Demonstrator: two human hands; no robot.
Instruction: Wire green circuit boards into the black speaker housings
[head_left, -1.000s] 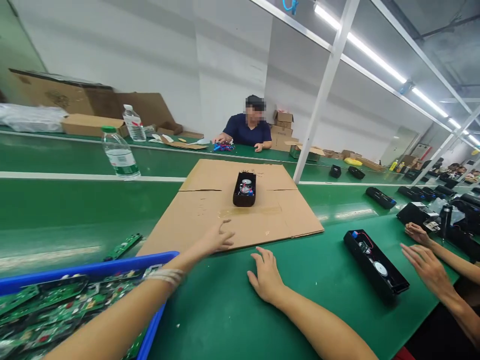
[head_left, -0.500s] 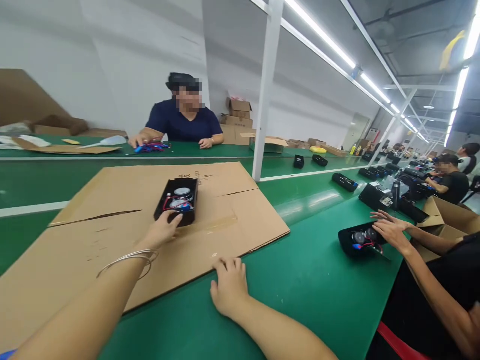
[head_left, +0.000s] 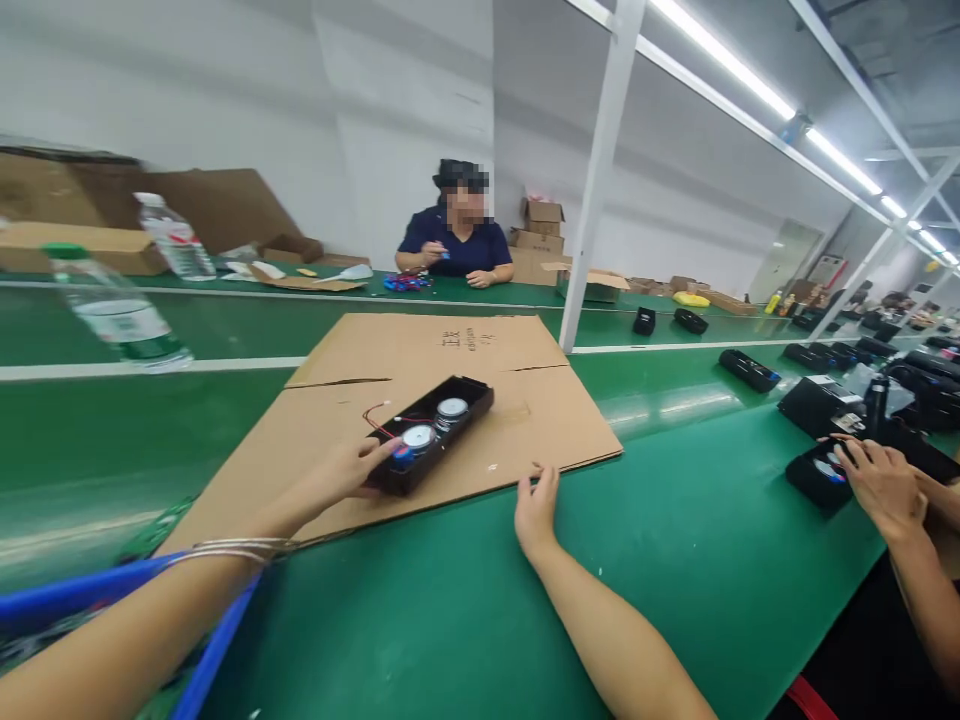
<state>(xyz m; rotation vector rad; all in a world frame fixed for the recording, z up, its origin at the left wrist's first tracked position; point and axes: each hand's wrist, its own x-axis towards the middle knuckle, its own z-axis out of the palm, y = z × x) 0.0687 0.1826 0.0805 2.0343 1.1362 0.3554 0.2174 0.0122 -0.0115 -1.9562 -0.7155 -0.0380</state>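
The long black open speaker housing (head_left: 433, 432) lies on the flat brown cardboard sheet (head_left: 525, 400) before me, my left hand (head_left: 341, 478) at its near end, my right hand (head_left: 536, 510) at the sheet's near edge.

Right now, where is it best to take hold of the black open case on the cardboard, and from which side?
Probably by the long side walls of the black open case near its near end, from the near left, where the left hand already holds it. Its top is open, with speakers and loose wires inside, so do not grip from above.
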